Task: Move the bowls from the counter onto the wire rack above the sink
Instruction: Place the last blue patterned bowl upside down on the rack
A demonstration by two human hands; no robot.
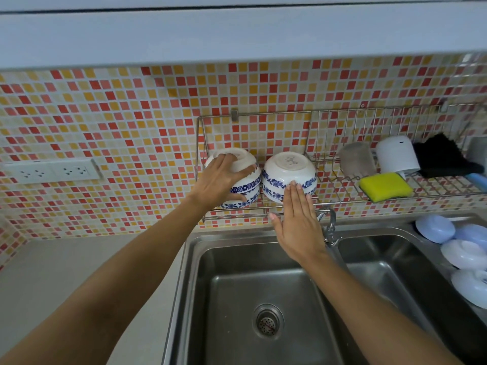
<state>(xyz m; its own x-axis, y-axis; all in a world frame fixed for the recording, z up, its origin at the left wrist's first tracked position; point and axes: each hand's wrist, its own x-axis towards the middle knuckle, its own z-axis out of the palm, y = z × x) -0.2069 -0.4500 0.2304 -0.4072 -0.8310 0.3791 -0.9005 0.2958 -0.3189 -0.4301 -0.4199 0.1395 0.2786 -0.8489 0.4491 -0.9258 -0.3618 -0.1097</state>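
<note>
While both arms reach over the double stainless-steel sink (263, 262), the placing step appears to be in hand at the left end of the wall-mounted wire rack (329, 111). Two upturned pairs of white ceramic bowls with blue floral bands sit side by side there, each pair nested. The left hand (218, 180) is curled over the left stack of bowls (243, 180), fingers across the upper bowl's foot and thumb low on the lower bowl, grasping it. The right hand (296, 219) is flat and released, its fingertips (292, 184) just touching the side of the right stack of bowls (288, 177), seemingly steadying it. Further pale bowls (458, 252) lie upturned on the surface at the right of the sink (partly cut off by the frame edge, so their number cannot be fixed). Judged from this, the task is part done; the next move calls for letting go once the stacks sit stable, then reaching right for another bowl. Free rack space is limited by a yellow sponge (386, 187), a white cylindrical container (396, 154) and a black cloth (442, 156). Whether the left stack rests fully on the wires is hidden by the hand.
</note>
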